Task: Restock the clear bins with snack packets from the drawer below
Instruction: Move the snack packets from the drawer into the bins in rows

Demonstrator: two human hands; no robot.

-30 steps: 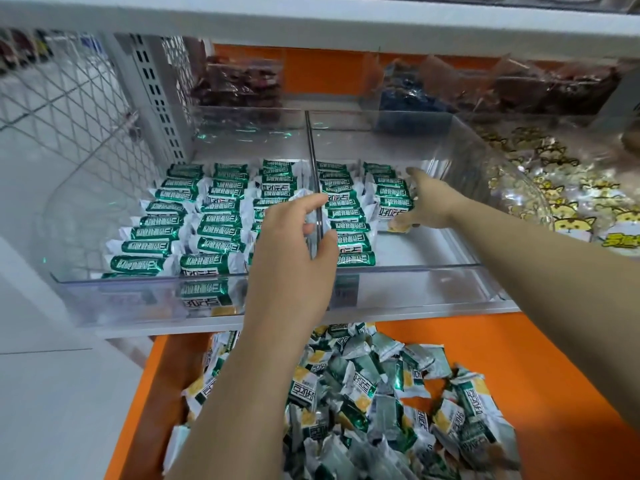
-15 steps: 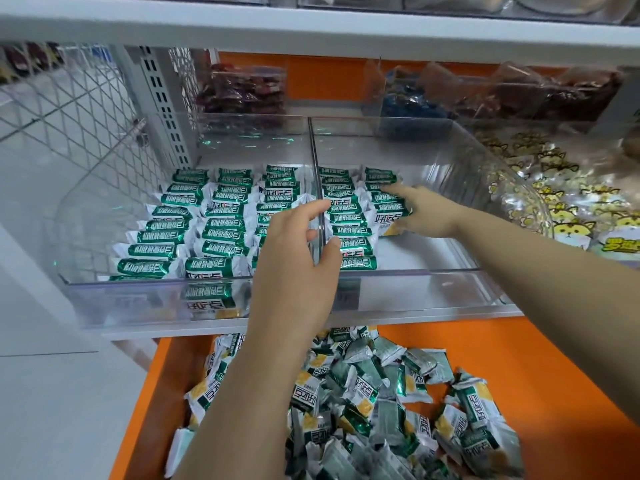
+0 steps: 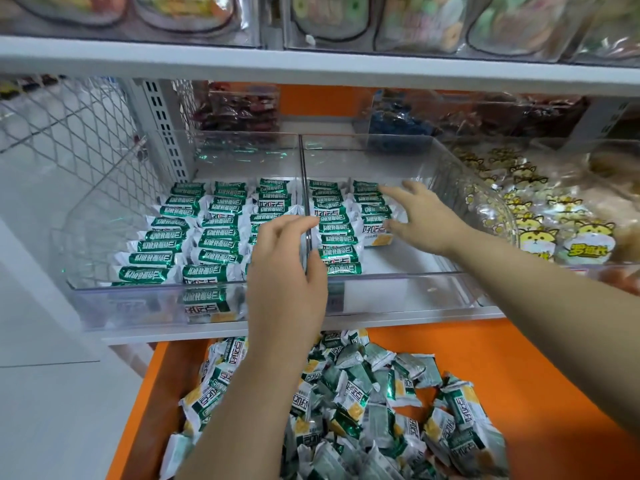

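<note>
Two clear bins stand side by side on the shelf, the left bin and the right bin. Green-and-white snack packets fill the left bin in three neat rows. The right bin holds two rows of packets, with its right part bare. My left hand pinches the clear divider wall between the bins, thumb on the right side. My right hand hovers in the right bin with fingers spread, fingertips touching the second row. Below, the orange drawer holds a loose pile of the same packets.
A white shelf edge runs overhead, with bags of ring sweets above it. A neighbouring bin of cat-print packets sits to the right. Wire mesh closes the left side. Bins of dark snacks stand behind.
My right hand has opened and spread its fingers over the second row, after pressing a packet into place. My left hand has stayed on the divider. The view has tilted upward.
</note>
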